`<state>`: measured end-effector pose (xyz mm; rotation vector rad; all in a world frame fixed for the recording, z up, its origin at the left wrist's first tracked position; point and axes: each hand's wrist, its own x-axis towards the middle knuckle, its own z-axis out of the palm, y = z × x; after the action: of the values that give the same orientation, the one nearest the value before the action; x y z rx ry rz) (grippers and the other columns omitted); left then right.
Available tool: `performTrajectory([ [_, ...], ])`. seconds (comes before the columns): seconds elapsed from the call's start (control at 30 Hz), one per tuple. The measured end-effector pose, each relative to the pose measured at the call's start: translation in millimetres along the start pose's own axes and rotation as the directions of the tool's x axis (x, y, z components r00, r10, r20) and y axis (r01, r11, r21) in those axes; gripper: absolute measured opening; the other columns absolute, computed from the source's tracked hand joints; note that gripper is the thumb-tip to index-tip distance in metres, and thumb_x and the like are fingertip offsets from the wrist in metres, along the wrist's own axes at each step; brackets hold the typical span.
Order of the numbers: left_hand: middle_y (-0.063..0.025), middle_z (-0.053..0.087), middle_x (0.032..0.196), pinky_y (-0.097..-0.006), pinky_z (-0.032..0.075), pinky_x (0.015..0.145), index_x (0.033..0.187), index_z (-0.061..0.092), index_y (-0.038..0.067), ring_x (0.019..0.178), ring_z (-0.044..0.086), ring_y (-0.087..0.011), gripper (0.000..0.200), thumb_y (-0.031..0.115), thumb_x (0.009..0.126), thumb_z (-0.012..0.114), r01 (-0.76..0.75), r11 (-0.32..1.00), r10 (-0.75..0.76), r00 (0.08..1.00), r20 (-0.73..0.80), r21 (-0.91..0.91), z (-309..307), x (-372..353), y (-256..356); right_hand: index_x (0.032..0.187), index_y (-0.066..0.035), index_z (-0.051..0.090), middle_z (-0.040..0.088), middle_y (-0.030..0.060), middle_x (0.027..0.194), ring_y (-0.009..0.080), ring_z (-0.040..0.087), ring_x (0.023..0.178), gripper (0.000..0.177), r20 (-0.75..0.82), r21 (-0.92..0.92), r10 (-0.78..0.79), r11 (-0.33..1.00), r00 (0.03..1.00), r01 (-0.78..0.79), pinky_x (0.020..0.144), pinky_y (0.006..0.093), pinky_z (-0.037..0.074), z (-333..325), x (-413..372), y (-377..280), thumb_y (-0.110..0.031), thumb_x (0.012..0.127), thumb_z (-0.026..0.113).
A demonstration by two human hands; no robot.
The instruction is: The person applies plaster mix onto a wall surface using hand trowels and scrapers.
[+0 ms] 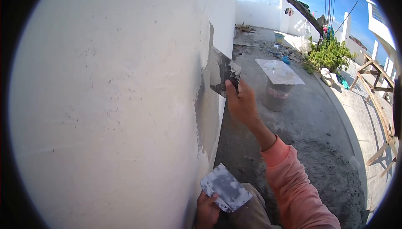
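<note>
Grey paste lies in an uneven upright strip (208,122) along the white wall's (104,103) right edge in the head view. The right hand (243,101) pinches a broad, dark, flat blade (221,68), thumb on its near face, against the strip's upper part; the left hand (207,210) clasps a smeared, pale rectangular plate (228,187) low beside the wall. Spreading seems under way; the next move likely calls for even pressure and a shallow blade angle.
</note>
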<state>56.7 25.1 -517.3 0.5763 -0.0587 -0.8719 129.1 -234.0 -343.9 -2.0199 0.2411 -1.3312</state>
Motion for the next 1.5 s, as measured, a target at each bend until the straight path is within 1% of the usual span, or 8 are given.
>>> performTrajectory([
  [0.03, -0.018, 0.054, 0.13, -0.0485, 0.041, 0.106, 0.137, 0.038, -0.004, 0.122, 0.053, -0.0329, 0.054, -0.007, 0.083, 0.046, -0.004, 1.0, 0.004, 1.0, -0.01, 0.007, 0.5, -1.6, -0.8, 0.104, 0.006, 0.058, 0.066, 0.0222, 0.081, 0.0298, 0.066, 0.07, 0.023, -0.115, 0.057, 0.057, 0.997, 0.992, -0.051, 0.066, 0.037, 0.049, -3.1, 26.0, 1.6, -0.013, 0.093, 0.05],
  [0.07, -0.018, 0.053, 0.131, -0.0485, 0.041, 0.107, 0.137, 0.038, -0.004, 0.122, 0.053, -0.033, 0.054, -0.007, 0.083, 0.046, -0.008, 1.0, 0.008, 1.0, -0.01, 0.014, 1.1, -2.7, -0.8, 0.097, 0.005, 0.06, 0.058, 0.0026, 0.067, 0.0087, 0.049, 0.062, 0.022, -0.153, 0.053, 0.128, 0.991, 0.98, -0.122, 0.057, 0.0306, 0.042, -6.1, 56.3, 10.5, -0.017, 0.092, 0.054],
  [0.37, -0.0181, 0.051, 0.133, -0.0489, 0.039, 0.108, 0.138, 0.037, -0.005, 0.125, 0.051, -0.0335, 0.056, -0.007, 0.083, 0.047, -0.037, 0.999, 0.037, 0.999, 0.019, 0.0, 0.2, -5.1, -1.1, 0.091, 0.01, 0.058, 0.056, 0.0117, 0.068, 0.0184, 0.052, 0.06, 0.027, 0.043, -0.043, 0.143, 0.989, 0.989, -0.141, 0.055, 0.038, 0.045, 6.9, 181.7, 11.3, -0.015, 0.083, 0.05],
  [0.67, -0.018, 0.052, 0.132, -0.0468, 0.038, 0.109, 0.138, 0.036, -0.005, 0.126, 0.051, -0.0321, 0.057, -0.006, 0.082, 0.047, -0.031, 1.0, 0.031, 0.999, 0.01, 0.002, -5.9, -3.8, -2.1, 0.129, 0.008, 0.051, 0.063, 0.0188, 0.075, 0.0149, 0.057, 0.06, 0.044, 0.161, -0.112, -0.053, 0.991, 0.986, 0.071, 0.058, 0.0331, 0.046, -12.8, 108.2, -72.8, -0.016, 0.092, 0.052],
  [0.9, -0.0175, 0.051, 0.134, -0.0469, 0.036, 0.11, 0.139, 0.035, -0.005, 0.127, 0.049, -0.0321, 0.059, -0.007, 0.081, 0.046, -0.034, 0.999, 0.034, 0.999, 0.013, 0.029, 2.1, -6.1, 1.5, 0.104, 0.001, 0.06, 0.058, -0.0031, 0.074, 0.0055, 0.045, 0.067, 0.02, -0.05, 0.19, -0.017, 0.981, 0.999, 0.026, 0.061, 0.028, 0.039, -13.6, 91.8, 4.2, -0.016, 0.095, 0.055],
  [1.1, -0.0174, 0.052, 0.133, -0.0467, 0.036, 0.11, 0.139, 0.036, -0.005, 0.126, 0.05, -0.0318, 0.058, -0.006, 0.082, 0.047, -0.052, 0.998, 0.052, 0.998, -0.021, 0.031, 0.7, -7.4, -0.2, 0.123, 0.001, 0.056, 0.066, 0.017, 0.085, 0.0231, 0.062, 0.072, 0.034, 0.059, 0.05, 0.196, 0.979, 0.979, -0.199, 0.073, 0.0354, 0.049, 11.1, 121.8, 18.7, -0.011, 0.092, 0.049],
  [1.33, -0.0175, 0.053, 0.132, -0.0456, 0.037, 0.11, 0.138, 0.038, -0.005, 0.125, 0.05, -0.0312, 0.057, -0.004, 0.082, 0.048, -0.022, 1.0, 0.022, 0.999, 0.038, 0.013, -1.0, -6.6, 2.5, 0.125, 0.004, 0.053, 0.068, 0.0213, 0.096, 0.0247, 0.066, 0.089, 0.037, -0.011, 0.036, -0.059, 0.998, 0.998, 0.059, 0.08, 0.0329, 0.048, 33.2, 75.4, -6.9, -0.006, 0.091, 0.048],
  [1.5, -0.0174, 0.054, 0.131, -0.0448, 0.038, 0.109, 0.137, 0.038, -0.006, 0.124, 0.052, -0.0313, 0.057, -0.002, 0.082, 0.049, -0.014, 0.999, 0.013, 1.0, 0.019, 0.049, 3.9, -7.9, 5.0, 0.132, 0.003, 0.047, 0.052, 0.0218, 0.132, 0.0357, 0.058, 0.114, 0.055, 0.021, -0.062, -0.397, 0.915, 0.917, 0.398, 0.094, 0.0385, 0.049, 43.9, 21.0, -16.7, 0.01, 0.078, 0.046],
])
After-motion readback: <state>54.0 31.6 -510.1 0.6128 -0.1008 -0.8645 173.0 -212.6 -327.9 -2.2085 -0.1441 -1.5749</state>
